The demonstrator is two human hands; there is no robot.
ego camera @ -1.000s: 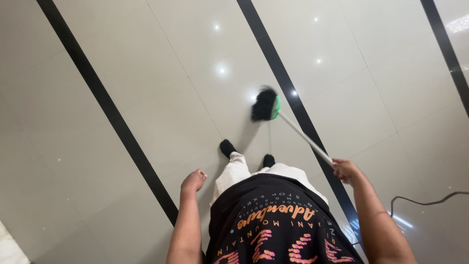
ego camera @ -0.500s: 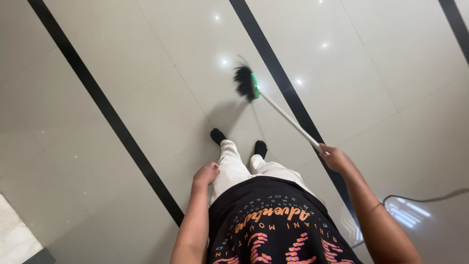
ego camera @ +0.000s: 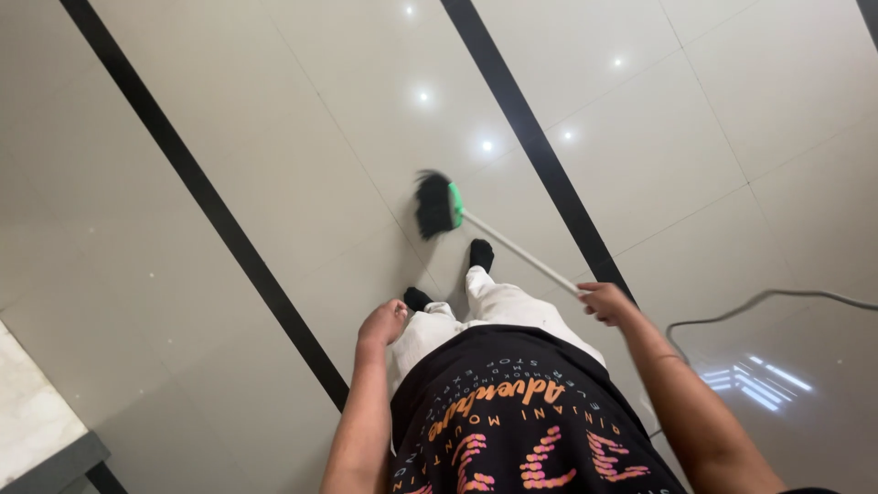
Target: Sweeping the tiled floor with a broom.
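Note:
A broom with a green head and black bristles (ego camera: 435,203) rests its bristles on the glossy pale tiled floor, just ahead of my feet in black socks. Its long white handle (ego camera: 518,253) slants back to my right hand (ego camera: 604,301), which grips the handle's end. My left hand (ego camera: 384,322) hangs at my side in a loose fist with nothing in it, next to my white trousers and black printed shirt.
Black stripes (ego camera: 530,137) run diagonally across the floor tiles. A grey cable (ego camera: 768,297) curls over the floor at the right. A pale slab with a dark edge (ego camera: 46,430) sits at the lower left corner.
The broom head has swept leftward and nearer to my feet. My right hand followed it, and my feet have stepped forward.

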